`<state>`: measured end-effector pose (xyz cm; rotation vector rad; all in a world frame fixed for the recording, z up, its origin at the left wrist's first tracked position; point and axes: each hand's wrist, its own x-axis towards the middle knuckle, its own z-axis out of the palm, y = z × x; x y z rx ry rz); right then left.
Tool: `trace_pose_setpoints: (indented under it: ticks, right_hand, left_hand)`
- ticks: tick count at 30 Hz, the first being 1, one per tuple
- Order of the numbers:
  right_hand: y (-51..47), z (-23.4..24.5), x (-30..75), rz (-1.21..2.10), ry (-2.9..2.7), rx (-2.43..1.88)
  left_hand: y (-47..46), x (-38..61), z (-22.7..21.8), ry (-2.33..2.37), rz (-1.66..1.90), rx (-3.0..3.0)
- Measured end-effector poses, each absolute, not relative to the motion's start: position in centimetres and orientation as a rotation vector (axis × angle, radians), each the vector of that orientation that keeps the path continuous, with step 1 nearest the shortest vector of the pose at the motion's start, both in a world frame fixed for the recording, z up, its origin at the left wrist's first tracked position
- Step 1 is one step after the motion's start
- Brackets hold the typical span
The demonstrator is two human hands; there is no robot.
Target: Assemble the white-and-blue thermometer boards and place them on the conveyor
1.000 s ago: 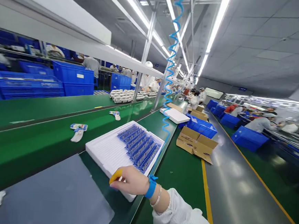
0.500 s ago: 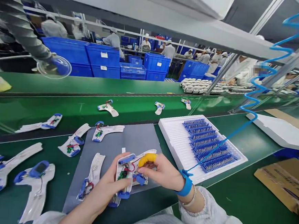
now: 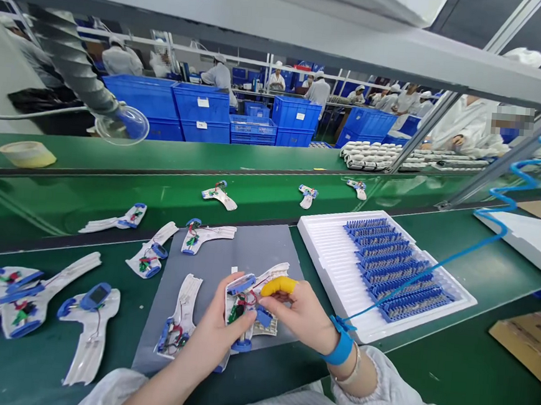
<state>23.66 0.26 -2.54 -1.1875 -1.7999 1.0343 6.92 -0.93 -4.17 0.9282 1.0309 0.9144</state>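
My left hand [image 3: 216,326] grips a white gun-shaped housing half [image 3: 234,287], which looks like a forehead thermometer's, with blue trim, a green circuit board and red wires inside. The thumb presses over its lower part. Closed in a pinch, my right hand [image 3: 302,308] wears a yellow finger cot [image 3: 279,285] and a blue wrist strap [image 3: 341,345]. Its fingertips are at the housing's wires; what they hold is hidden. Both hands are above a grey mat [image 3: 258,242]. Left of them on the mat lies another wired housing half [image 3: 186,305].
More housing halves [image 3: 87,325] lie at left; several ride the green belt [image 3: 261,195] beyond. A white foam tray [image 3: 323,250] with rows of blue parts [image 3: 394,268] stands at right, the strap's coiled cord [image 3: 438,265] crossing it. A fume hose [image 3: 121,125] hangs at upper left.
My view has turned slightly left, so the scene sits farther right. The housing halves on the belt have slid a little rightward. Both hands stay at the same housing half.
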Motion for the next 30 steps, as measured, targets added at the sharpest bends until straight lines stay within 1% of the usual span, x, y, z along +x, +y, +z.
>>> trace_pose_setpoints:
  ticks: [5,9,11,24,30]
  right_hand:
    - [-0.1,-3.3,23.5,0.971,-1.763,-1.165]
    - [-0.7,-3.6,23.2,0.673,-1.828,-1.219]
    - [-0.9,-3.8,23.0,0.591,-1.891,-1.249]
    - [0.0,-4.7,23.7,0.384,-2.226,-1.252]
    - [-0.1,-4.6,23.5,0.341,-2.209,-1.194]
  left_hand:
    - [-0.9,7.2,-4.4,0.988,0.948,0.944]
    - [-0.7,7.6,-4.1,1.024,1.054,0.861]
    - [-0.6,7.7,-4.0,1.035,1.080,0.814]
    - [-0.3,8.0,-4.7,1.066,1.063,0.706]
    - [-0.2,8.2,-4.5,1.041,1.071,0.683]
